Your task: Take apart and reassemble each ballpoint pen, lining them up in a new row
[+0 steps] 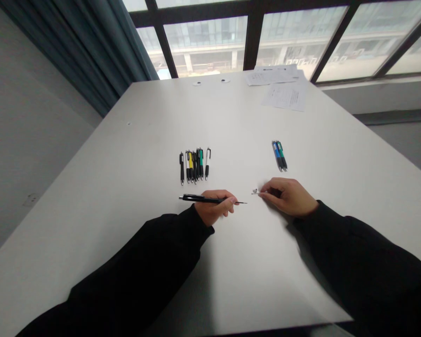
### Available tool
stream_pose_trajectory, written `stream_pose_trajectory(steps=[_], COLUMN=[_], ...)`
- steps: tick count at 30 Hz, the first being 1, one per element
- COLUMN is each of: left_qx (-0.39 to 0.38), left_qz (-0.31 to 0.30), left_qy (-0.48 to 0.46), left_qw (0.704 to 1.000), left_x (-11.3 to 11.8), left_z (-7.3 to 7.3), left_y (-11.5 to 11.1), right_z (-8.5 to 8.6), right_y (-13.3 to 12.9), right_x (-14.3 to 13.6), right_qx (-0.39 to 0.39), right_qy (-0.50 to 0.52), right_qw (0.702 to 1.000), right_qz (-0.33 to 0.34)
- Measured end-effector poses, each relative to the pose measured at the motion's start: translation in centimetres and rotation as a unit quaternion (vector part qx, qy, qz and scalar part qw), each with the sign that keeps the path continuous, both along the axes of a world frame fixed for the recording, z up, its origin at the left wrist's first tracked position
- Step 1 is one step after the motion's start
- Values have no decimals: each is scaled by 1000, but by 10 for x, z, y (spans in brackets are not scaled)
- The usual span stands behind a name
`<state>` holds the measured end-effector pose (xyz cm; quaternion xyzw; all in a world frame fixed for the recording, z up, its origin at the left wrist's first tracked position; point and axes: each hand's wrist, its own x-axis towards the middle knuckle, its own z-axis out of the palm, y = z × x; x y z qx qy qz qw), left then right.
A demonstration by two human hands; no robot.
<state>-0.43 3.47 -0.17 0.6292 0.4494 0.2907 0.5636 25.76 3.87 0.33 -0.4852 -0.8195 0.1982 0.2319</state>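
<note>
My left hand (213, 208) is closed around a black pen (199, 198), held level above the white table. A thin dark refill (243, 202) sticks out of the pen's right end, and no tip cone shows there. To the right, the fingers of my right hand (289, 197) are pinched at the tabletop on a small whitish and silvery piece (255, 191), too small to name. A short gap separates that piece from the refill's point.
Beyond my left hand lies a row of several pens (201, 164) in black, white, yellow and green. A blue pen (277, 156) and a green one are among the pens farther right. Printed papers (284, 96) lie at the table's far edge by the window.
</note>
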Motion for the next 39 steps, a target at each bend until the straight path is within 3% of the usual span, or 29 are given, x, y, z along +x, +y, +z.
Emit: stream_pose_trajectory(steps=[20,26,34,39], left_qx=[-10,-5,-2,-2], left_qz=[7,3,-37,-41], left_qy=[-8,-10,-49,-48], left_qw=[1000,1000,998,998], left_x=[2,0,1,0], left_z=[2,0,-1,-1], left_y=[-1,0,-2,-1], right_z=[1,3,11,13], right_y=[-1,-6,-25,-22], right_x=[-3,-6,-34,-27], right_qx=[0,26,17,-7], right_qy=[-5,42,132,133], right_qw=[1000,999,986,984], right_qz=[-3,-4,100,120])
